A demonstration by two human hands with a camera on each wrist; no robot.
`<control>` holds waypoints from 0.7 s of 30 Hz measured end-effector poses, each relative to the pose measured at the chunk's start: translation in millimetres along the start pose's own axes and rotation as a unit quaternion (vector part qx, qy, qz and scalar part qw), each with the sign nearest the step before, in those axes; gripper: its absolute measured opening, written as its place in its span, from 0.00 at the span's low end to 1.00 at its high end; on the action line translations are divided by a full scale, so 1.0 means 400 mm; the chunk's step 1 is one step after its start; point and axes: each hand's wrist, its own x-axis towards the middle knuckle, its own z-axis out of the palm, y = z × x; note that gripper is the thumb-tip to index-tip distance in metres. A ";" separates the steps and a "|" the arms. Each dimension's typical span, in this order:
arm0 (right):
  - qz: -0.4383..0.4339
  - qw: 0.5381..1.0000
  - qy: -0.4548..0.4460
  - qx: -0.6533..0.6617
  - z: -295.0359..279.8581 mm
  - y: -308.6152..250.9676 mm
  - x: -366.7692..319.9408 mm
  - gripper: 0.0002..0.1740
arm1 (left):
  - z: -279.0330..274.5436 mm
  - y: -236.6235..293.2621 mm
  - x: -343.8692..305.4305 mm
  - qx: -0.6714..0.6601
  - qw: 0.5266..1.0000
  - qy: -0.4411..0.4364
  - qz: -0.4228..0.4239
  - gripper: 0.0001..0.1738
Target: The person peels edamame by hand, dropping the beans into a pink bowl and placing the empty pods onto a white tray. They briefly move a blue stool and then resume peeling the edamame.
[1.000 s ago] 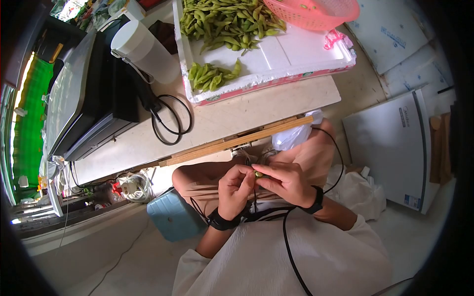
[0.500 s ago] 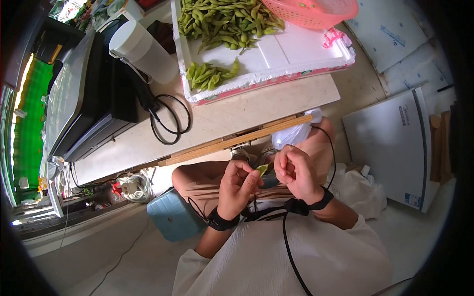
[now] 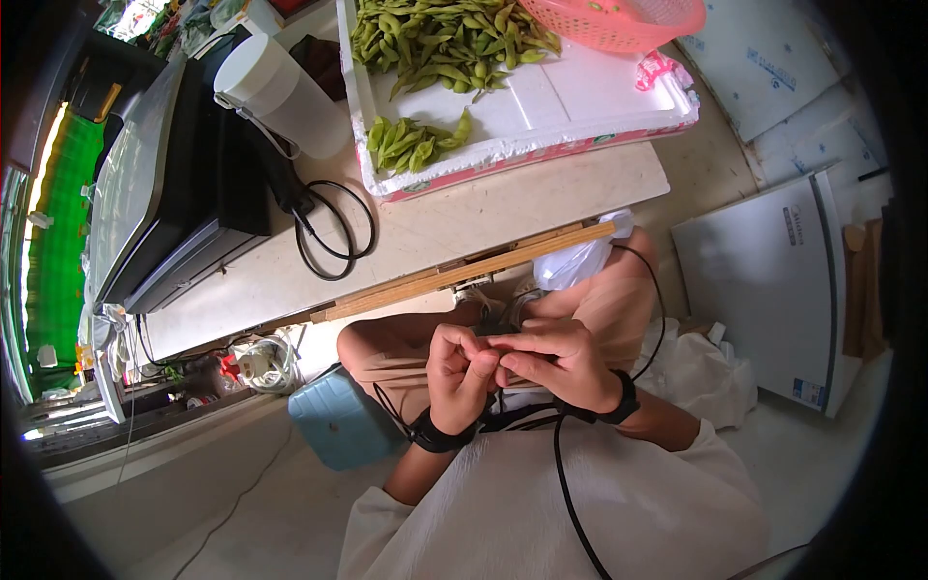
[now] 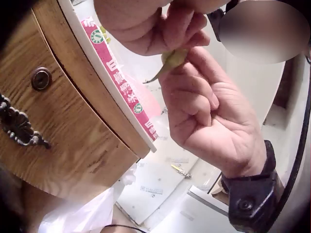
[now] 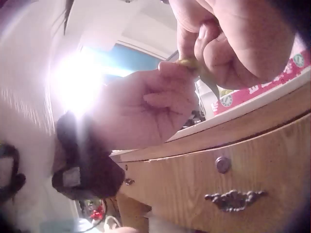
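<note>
Over the lap, the left hand (image 3: 454, 385) and right hand (image 3: 572, 365) meet fingertip to fingertip. Between them is a green edamame pod (image 4: 173, 61), hidden by the fingers in the head view. Its thin pointed tail hangs below the fingertips in both wrist views. The left hand pinches the pod with thumb and fingers. From the other side the right thumb and fingers pinch it as well, the other right fingers curled in toward the palm.
A white foam tray (image 3: 570, 104) on the desk holds a large pile of edamame pods (image 3: 445, 43) and a small separate group (image 3: 416, 145). A pink basket (image 3: 623, 27), a lidded cup (image 3: 290, 101) and a black cable (image 3: 338, 253) are nearby. Below is a wooden drawer (image 4: 73, 121).
Half a second ago the right hand was apart from the left, which held the opened-looking pod. The right hand has come back leftward to the pod, and both hands meet again.
</note>
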 end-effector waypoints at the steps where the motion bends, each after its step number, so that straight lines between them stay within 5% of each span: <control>1: 0.018 0.998 0.005 0.056 0.007 -0.002 -0.002 0.12 | 0.002 -0.001 0.000 0.000 1.000 0.000 0.000 0.13; 12: 0.139 0.949 0.068 0.276 0.028 0.017 -0.022 0.08 | 0.026 0.016 0.009 0.042 0.998 -0.045 0.016 0.10; 14: 0.246 0.879 0.087 0.398 0.011 0.007 -0.019 0.08 | 0.039 0.035 0.019 0.050 0.998 -0.040 0.008 0.11; 15: 0.243 0.881 0.088 0.398 0.004 0.002 -0.016 0.08 | 0.043 0.041 0.025 0.058 0.998 -0.035 -0.001 0.11; 17: 0.254 0.812 0.107 0.515 -0.011 -0.008 -0.004 0.09 | 0.037 0.060 0.038 0.079 0.996 -0.051 0.007 0.12; 21: 0.237 0.786 0.116 0.560 -0.056 -0.015 0.017 0.10 | 0.036 0.134 0.089 0.225 0.974 -0.003 0.012 0.15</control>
